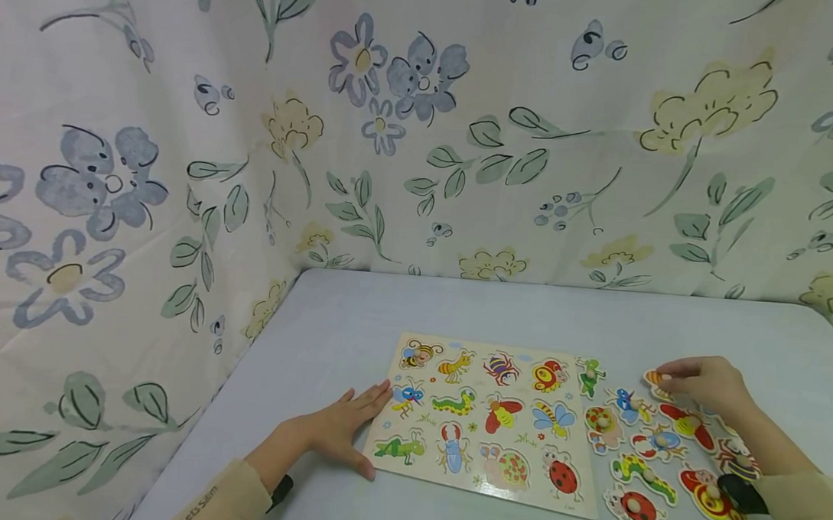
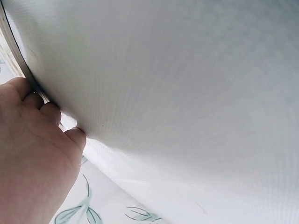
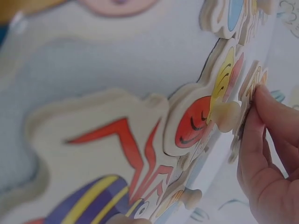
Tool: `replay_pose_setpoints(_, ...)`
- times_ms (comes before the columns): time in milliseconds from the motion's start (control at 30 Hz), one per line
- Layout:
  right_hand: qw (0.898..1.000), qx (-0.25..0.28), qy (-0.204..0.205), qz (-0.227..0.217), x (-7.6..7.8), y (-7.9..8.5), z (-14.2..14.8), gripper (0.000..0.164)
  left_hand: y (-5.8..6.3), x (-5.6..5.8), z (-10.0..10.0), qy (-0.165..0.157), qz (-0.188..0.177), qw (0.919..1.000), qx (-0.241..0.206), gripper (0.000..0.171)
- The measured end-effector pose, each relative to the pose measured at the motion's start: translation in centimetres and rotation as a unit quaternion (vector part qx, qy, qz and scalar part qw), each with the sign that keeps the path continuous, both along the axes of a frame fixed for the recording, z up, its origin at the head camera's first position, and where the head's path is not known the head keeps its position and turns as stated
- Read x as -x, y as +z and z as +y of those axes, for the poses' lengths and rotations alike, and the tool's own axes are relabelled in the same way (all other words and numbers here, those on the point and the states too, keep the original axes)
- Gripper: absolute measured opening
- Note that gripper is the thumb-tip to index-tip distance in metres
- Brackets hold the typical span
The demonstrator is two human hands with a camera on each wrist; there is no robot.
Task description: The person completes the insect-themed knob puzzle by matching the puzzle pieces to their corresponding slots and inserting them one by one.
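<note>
- One white cloth printed with blue and yellow flowers [image 1: 252, 132] hangs at the left and behind one pale desk [image 1: 525, 313].
- The left hand [image 1: 338, 429] lies with fingers straight and thumb spread away, touching the left edge of the board.
- One flat, cream rectangular board [image 1: 475, 438] rests on the desk, slightly slanted, bearing twelve coloured insect pictures in three rows of four.
- Just beyond its right edge, nine loose wooden insect pieces show clearly: a green grasshopper [image 1: 591, 377], a spotted snail [image 1: 602, 423], a blue mosquito [image 1: 630, 405], a red ladybird [image 1: 635, 509], a green caterpillar [image 1: 643, 476], a blue stag beetle [image 1: 660, 443], a red-winged firefly [image 1: 688, 425], a red-and-yellow butterfly [image 1: 703, 493] and a striped spider [image 1: 730, 454]; the hand hides part of the cluster.
- One small orange-striped piece with a pale border [image 1: 651, 378] is at the cluster's far side, beyond the firefly; its thick wooden edge shows in the right wrist view.
- The right hand [image 1: 711, 383] pinches that piece between thumb and fingers.
</note>
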State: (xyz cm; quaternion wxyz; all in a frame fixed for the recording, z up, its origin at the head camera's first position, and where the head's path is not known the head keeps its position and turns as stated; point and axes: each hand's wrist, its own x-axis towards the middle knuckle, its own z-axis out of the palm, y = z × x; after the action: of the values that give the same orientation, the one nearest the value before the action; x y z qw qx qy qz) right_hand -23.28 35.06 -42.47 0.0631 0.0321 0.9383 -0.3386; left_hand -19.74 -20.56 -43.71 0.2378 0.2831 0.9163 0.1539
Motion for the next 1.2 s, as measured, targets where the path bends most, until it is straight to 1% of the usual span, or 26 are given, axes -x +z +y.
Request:
replay_pose_setpoints(200, 1.0, 0.008, -0.001, 0.001, 0.0, 0.0, -0.1, 0.038, 0.1, -0.1, 0.0, -0.001, 0.0, 1.0, -0.001, 0.12)
replay_pose_setpoints(433, 1.0, 0.015, -0.005, -0.001, 0.0, -0.1, -0.5, 0.039, 0.1, -0.1, 0.0, 0.008, -0.004, 1.0, 0.002, 0.12)
replay_pose_setpoints(667, 1.0, 0.007, 0.007, 0.013, 0.0, 0.5, -1.2, 0.04, 0.0, -0.1, -0.1, 0.008, -0.004, 1.0, 0.001, 0.12)
replay_pose_setpoints(833, 1.0, 0.015, 0.01, 0.018, 0.0, 0.8, -2.2, 0.042, 0.0, -0.1, -0.1, 0.002, 0.001, 1.0, -0.005, 0.12)
replay_pose_setpoints(1000, 0.999, 0.018, 0.023, 0.034, 0.1, 0.8, -3.1, 0.038, 0.1, -0.2, -0.1, -0.002, 0.002, 0.9999, -0.01, 0.12)
replay_pose_setpoints(1200, 0.998, 0.026, 0.039, 0.039, 0.0, 0.9, -4.0, 0.034, 0.3, -0.2, 0.0, -0.001, 0.001, 1.0, -0.007, 0.119)
